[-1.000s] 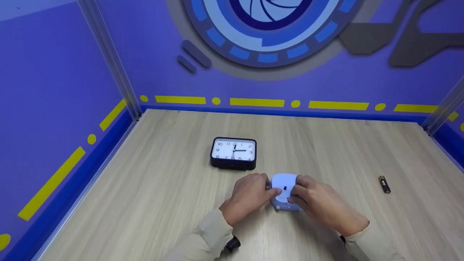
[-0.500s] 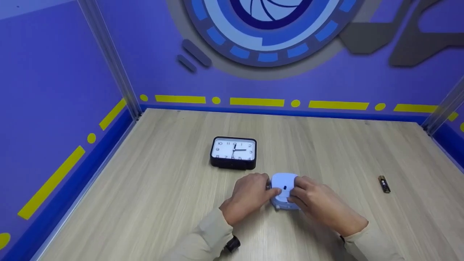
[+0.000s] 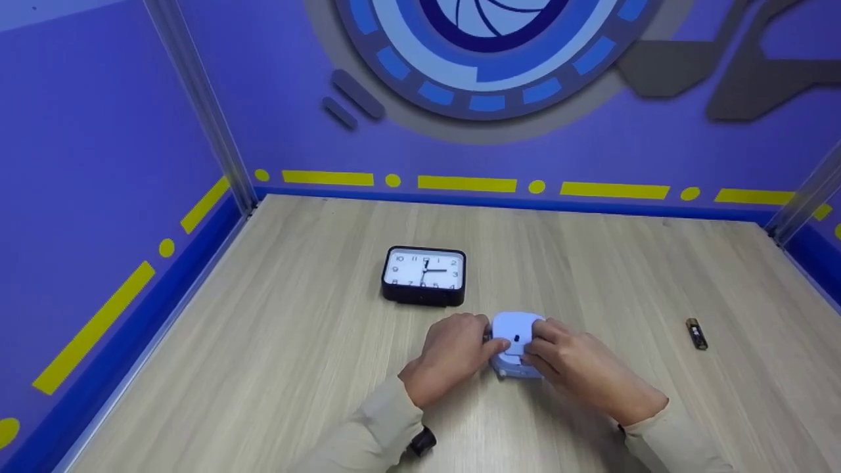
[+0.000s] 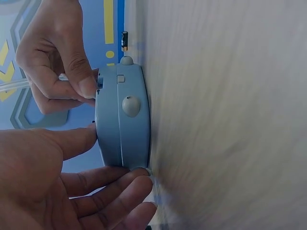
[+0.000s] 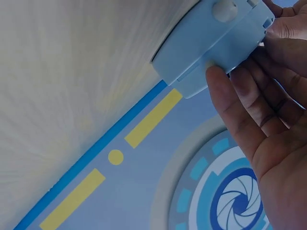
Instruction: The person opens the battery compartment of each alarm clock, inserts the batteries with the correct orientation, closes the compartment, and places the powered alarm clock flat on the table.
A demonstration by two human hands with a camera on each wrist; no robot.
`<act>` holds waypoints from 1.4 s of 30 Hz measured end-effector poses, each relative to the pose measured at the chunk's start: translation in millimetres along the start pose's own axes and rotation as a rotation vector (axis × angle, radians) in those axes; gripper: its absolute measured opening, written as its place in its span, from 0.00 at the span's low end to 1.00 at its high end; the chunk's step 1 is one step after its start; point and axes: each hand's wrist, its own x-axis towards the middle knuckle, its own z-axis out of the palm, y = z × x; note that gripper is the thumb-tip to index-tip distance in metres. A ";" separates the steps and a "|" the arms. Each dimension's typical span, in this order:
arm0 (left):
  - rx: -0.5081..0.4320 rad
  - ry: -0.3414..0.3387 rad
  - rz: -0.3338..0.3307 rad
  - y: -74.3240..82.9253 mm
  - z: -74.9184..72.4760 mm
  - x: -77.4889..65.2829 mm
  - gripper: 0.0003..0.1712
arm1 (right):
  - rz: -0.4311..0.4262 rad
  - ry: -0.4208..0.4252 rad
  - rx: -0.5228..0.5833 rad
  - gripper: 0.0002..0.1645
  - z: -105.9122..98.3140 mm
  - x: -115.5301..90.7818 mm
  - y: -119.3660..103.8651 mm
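A small light-blue alarm clock (image 3: 514, 326) lies face down on the table, its pale back upward with a dark spot in the middle. My left hand (image 3: 453, 358) grips its left side, thumb on the back and fingers along the edge. On the opposite side my right hand (image 3: 578, 364) holds it, with curled fingertips at the right part of the back. The left wrist view shows the right thumb by a notch in the case (image 4: 120, 120); what lies under these fingers is hidden. One right finger touches the side of the case (image 5: 211, 48) in the right wrist view.
A black rectangular clock (image 3: 424, 270) with a white dial lies face up behind the left hand. Off to the right is a battery (image 3: 696, 334). Purple-blue panels (image 3: 486, 157) wall in the wooden table (image 3: 263, 368) at the back and sides.
Both hands keep their hold on the light-blue alarm clock. The right fingers have shifted very slightly inward over its back. The black clock and the battery stay put.
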 end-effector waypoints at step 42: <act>-0.026 0.024 -0.004 -3.1 -1.0 0.7 0.16 | -0.034 0.063 0.011 0.17 1.7 1.2 -2.9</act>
